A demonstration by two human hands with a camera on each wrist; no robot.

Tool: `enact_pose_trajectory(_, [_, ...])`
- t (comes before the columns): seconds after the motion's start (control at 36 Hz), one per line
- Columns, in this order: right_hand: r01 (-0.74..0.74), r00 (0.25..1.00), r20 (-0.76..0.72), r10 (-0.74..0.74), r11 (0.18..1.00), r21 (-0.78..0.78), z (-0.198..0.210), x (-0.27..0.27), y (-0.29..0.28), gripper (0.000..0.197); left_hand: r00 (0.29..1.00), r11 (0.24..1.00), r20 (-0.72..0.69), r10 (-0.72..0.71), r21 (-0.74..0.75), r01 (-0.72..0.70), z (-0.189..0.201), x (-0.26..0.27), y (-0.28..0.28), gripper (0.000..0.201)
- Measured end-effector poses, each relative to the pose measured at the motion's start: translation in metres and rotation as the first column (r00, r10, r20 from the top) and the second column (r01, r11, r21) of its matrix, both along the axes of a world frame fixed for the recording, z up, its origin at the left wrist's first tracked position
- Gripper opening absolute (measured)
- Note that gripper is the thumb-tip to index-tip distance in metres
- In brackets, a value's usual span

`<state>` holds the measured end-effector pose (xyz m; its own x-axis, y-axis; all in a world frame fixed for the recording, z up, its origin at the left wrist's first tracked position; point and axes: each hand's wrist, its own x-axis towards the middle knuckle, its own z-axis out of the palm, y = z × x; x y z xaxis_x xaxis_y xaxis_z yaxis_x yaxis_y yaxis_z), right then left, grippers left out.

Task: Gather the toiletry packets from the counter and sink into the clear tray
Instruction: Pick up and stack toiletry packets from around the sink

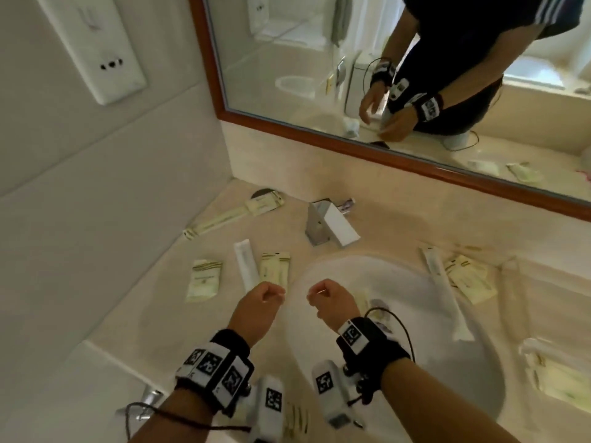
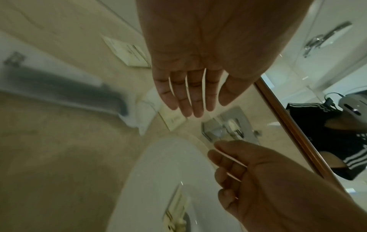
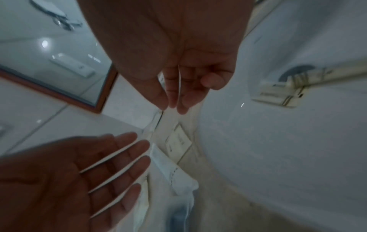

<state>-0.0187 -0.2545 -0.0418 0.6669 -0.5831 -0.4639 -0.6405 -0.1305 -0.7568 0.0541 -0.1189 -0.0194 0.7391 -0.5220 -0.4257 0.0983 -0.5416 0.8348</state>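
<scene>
My left hand [image 1: 271, 292] hovers over the sink's left rim with fingers straight and empty [image 2: 190, 102]. My right hand [image 1: 315, 295] hangs beside it over the basin, fingers relaxed, holding nothing [image 3: 178, 97]. Just beyond the left hand lie a white tube packet [image 1: 246, 266] and two cream packets [image 1: 275, 266] [image 1: 204, 280]. A long packet [image 1: 224, 219] lies near the wall. A cream packet [image 1: 380, 311] sits by the drain in the sink [image 1: 415, 362]. Right of the basin are a long white packet [image 1: 444, 292] and cream packets [image 1: 470, 276]. The clear tray [image 1: 527, 345] stands at the far right with packets in it.
The chrome faucet [image 1: 323, 225] rises behind the basin. A wood-framed mirror [image 1: 383, 75] runs along the back and a tiled wall with a socket plate [image 1: 96, 43] closes the left. Another striped packet [image 1: 295, 420] lies at the counter's front edge under my wrists.
</scene>
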Motion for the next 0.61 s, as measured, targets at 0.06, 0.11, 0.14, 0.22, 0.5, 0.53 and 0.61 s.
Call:
enact_pose_trajectory(0.06, [-0.010,0.999,-0.043,0.008,0.999,-0.049,-0.014,0.027,0.010,0.007,1.000,1.000,0.002,0.021,0.016,-0.021,-0.004,0.019,0.011,0.013])
enact_pose_trajectory(0.11, [-0.026,0.995,-0.098,0.016,0.995,-0.100,-0.028,0.053,0.017,0.027,0.999,0.999,0.002,0.034,0.018,-0.034,-0.008,0.036,0.017,0.012])
enact_pose_trajectory(0.14, [-0.031,0.993,-0.116,0.017,0.992,-0.119,-0.033,0.064,0.020,0.034,1.000,0.999,0.003,0.031,0.017,-0.031,-0.010,0.043,0.019,0.012])
enact_pose_trajectory(0.22, [-0.058,0.986,-0.164,0.032,0.986,-0.156,-0.051,0.092,0.025,0.052,1.000,1.000,-0.005,0.026,0.011,-0.025,-0.018,0.060,0.025,0.012])
enact_pose_trajectory(0.5, [-0.221,0.928,-0.363,0.090,0.915,-0.339,-0.071,0.117,0.030,0.035,0.999,0.998,0.044,-0.017,0.063,0.014,-0.021,0.085,0.039,0.024])
enact_pose_trajectory(0.53, [-0.220,0.933,-0.348,0.092,0.911,-0.350,-0.069,0.116,0.030,0.030,0.999,0.998,0.046,-0.020,0.061,0.017,-0.020,0.086,0.038,0.024])
enact_pose_trajectory(0.61, [-0.069,0.992,-0.117,0.037,0.958,-0.278,-0.060,0.105,0.024,0.007,0.997,0.999,0.076,-0.034,0.033,0.031,-0.016,0.087,0.032,0.036])
